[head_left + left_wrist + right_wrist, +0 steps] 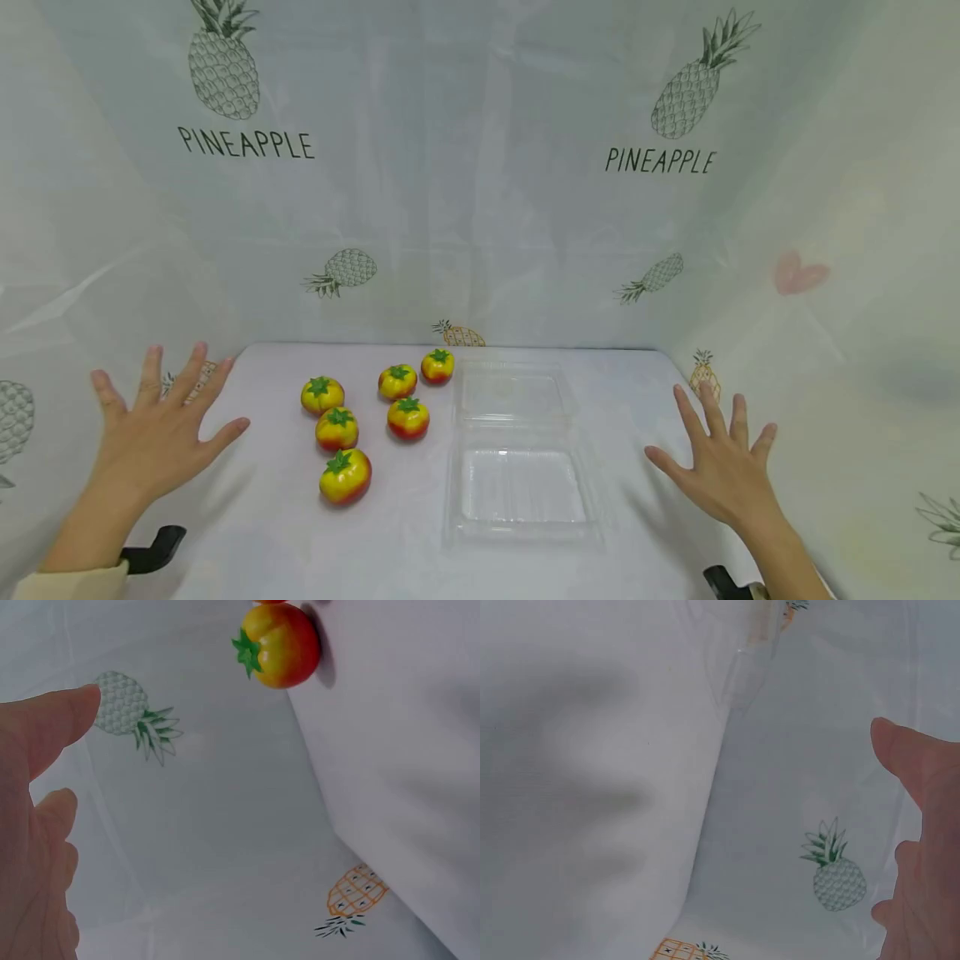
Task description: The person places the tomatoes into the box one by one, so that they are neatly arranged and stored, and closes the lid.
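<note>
My left hand (153, 437) is raised over the table's left side with its fingers spread, holding nothing. On the right, my right hand (723, 467) hovers the same way, fingers fanned out. Several yellow-and-red toy tomatoes with green leaf tops lie left of the middle; the nearest tomato (346, 477) is the closest of them to my left hand. One tomato (283, 646) also shows in the left wrist view. Right of them lies a clear plastic clamshell box (525, 442), its lid folded back. A corner of the box (739, 675) appears in the right wrist view.
The white table (262, 550) has rounded far corners. Behind it and to both sides hangs a pale curtain (465, 167) printed with pineapples, lettering and a pink heart. Black straps (155, 550) sit at both wrists.
</note>
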The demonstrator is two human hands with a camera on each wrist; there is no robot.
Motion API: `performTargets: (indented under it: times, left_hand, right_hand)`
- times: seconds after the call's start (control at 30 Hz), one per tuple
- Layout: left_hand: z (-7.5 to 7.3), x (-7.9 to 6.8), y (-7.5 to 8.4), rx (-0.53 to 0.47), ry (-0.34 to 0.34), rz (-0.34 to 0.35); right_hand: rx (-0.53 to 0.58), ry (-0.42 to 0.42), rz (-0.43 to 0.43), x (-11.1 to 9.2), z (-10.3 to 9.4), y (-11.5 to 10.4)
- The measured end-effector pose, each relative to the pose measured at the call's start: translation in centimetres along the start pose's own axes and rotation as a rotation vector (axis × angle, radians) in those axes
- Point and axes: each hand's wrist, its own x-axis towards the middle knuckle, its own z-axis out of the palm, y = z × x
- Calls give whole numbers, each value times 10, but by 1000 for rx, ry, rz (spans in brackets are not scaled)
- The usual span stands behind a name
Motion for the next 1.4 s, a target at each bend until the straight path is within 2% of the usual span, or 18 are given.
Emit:
performTargets:
  times: [0.3, 0.6, 0.93, 1.13, 1.4]
  left_hand:
    - [7, 1, 2, -17, 15, 25]
    - [6, 5, 9, 5, 23, 51]
    - [11, 4, 16, 10, 31, 63]
    - [15, 8, 20, 6, 41, 80]
    - [19, 11, 26, -16, 46, 97]
  right_hand:
    - [7, -1, 0, -4, 2, -4]
    - [25, 11, -1, -4, 6, -6]
    - [57, 22, -26, 5, 13, -14]
    - [101, -19, -7, 9, 12, -21]
    - [222, -132, 30, 7, 15, -28]
